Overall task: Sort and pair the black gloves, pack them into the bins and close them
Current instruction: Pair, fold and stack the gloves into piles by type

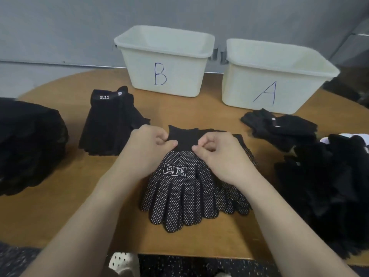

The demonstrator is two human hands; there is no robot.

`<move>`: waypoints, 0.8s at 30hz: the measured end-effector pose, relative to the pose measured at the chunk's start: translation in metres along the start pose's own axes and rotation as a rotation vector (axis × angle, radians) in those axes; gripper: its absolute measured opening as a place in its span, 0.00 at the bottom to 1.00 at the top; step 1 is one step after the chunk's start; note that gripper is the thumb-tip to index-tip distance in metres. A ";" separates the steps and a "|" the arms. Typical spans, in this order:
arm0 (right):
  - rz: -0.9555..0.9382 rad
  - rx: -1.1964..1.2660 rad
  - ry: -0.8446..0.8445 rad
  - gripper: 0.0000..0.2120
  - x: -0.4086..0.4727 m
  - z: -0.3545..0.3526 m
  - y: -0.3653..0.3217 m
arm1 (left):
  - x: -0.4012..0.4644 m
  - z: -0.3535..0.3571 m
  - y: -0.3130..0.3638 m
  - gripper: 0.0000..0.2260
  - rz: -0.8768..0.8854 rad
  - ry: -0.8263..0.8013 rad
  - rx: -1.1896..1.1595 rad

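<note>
At centre frame, from the head view, the left hand [148,141] and right hand [216,147] each pinch the cuff of the top dotted glove [179,188], which lies on a stack on the table [60,216]. Bin B [165,60] and bin A [273,76] stand open at the top, their insides mostly hidden, no lids in sight. Sorted stacks [111,120] suggest pairing is underway while packing and closing remain; dark piles at both edges are cut off.

Under both hands [147,144]: dotted gloves [179,188]. Beyond: bin B [165,62], bin A [273,76]. Left: glove stack [109,124]. Right: glove pile [327,186].
</note>
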State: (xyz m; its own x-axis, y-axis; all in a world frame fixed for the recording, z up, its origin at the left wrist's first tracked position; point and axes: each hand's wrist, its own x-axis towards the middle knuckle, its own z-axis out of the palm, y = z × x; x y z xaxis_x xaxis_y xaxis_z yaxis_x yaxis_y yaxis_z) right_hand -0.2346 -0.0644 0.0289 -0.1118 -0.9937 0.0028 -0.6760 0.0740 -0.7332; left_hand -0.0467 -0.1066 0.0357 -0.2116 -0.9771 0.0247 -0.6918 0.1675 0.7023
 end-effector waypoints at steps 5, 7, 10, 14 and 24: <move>-0.053 -0.154 0.062 0.05 -0.003 0.011 0.003 | -0.002 0.012 -0.015 0.21 -0.045 0.067 0.107; -0.078 -0.191 0.103 0.04 -0.008 0.015 0.000 | -0.008 0.018 -0.015 0.15 -0.007 0.133 0.144; -0.095 -0.240 0.171 0.06 -0.013 0.012 0.000 | -0.019 0.021 -0.009 0.09 0.085 0.200 0.186; -0.108 -0.265 0.194 0.05 -0.022 0.004 0.008 | -0.030 0.018 -0.011 0.14 0.225 0.252 0.218; -0.140 -0.328 0.061 0.06 -0.042 -0.010 0.006 | -0.039 0.060 -0.010 0.29 0.365 -0.154 0.376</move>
State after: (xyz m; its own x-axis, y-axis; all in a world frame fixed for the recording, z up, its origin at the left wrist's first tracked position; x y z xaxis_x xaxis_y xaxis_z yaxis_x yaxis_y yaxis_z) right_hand -0.2414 -0.0209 0.0310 -0.0381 -0.9900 0.1355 -0.8844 -0.0297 -0.4659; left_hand -0.0730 -0.0626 -0.0147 -0.5636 -0.8205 0.0951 -0.7475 0.5557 0.3639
